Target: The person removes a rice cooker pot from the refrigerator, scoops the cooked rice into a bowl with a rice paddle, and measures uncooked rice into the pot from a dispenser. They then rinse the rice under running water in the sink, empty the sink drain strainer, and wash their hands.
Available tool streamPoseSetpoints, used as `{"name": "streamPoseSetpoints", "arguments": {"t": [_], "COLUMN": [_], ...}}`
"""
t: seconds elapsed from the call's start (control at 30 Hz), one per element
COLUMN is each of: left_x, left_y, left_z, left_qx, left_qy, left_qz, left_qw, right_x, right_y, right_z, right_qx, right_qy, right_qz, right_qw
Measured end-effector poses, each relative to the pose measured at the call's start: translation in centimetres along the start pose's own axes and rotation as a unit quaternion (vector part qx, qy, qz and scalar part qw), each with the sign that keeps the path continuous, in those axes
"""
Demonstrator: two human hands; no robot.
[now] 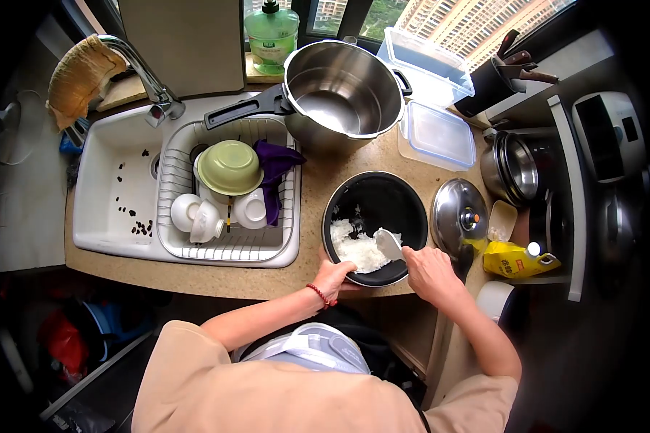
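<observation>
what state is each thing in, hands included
left hand: gripping black pot's near side
right hand: closed on white paddle
white paddle: in the rice
black pot: uncovered
rice: heaped toward pot's near side
steel pot: uncovered
green bowl: upside down
yellow pouch: capped
green bottle: upright
purple cloth: draped, crumpled

I count one round black-lined pot (397, 206) near, one white paddle (388, 244), one deep steel pot (339, 97) far; left, one round green bowl (230, 166), three small white bowls (252, 210).
</observation>
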State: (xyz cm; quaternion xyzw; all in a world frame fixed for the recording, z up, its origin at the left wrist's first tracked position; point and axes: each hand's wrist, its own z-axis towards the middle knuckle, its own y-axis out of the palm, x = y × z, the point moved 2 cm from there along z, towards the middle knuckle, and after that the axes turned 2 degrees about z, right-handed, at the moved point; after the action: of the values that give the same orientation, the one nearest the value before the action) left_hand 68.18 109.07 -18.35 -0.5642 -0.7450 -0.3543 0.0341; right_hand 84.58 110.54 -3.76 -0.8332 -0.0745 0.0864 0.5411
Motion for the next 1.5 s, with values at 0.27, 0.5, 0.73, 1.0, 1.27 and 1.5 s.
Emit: {"name": "streamPoseSetpoints", "arguments": {"t": [0.27,0.5,0.73,1.0,1.27,1.5], "left_x": [4.9,2.4,4.3,7.2,7.9,8.2], "left_y": [-1.8,-1.7,-1.6,-2.5,-3.6,-3.2], "left_z": [1.7,2.0,3.4,4.0,4.6,3.8], "left_qx": [-0.047,-0.008,0.027,0.038,0.075,0.044], "left_qy": [0.046,0.109,0.059,-0.044,-0.032,-0.052], "left_qz": [0.094,0.171,0.117,0.144,0.102,0.01], "left_qw": [0.993,0.979,0.991,0.988,0.991,0.998], "right_x": [1.2,0.1,0.3,0.5,-1.1,-1.3], "right_y": [4.8,6.5,6.8,7.3,8.6,9.3], "right_z": [2.1,1.1,2.2,5.2,9.0,12.9], "right_qx": [-0.084,-0.086,-0.021,0.063,0.14,0.07], "right_qy": [0.009,0.041,0.09,0.019,-0.007,0.121], "right_qz": [0.183,0.263,0.321,0.308,0.312,0.392], "right_qw": [0.979,0.96,0.943,0.949,0.94,0.909]}}
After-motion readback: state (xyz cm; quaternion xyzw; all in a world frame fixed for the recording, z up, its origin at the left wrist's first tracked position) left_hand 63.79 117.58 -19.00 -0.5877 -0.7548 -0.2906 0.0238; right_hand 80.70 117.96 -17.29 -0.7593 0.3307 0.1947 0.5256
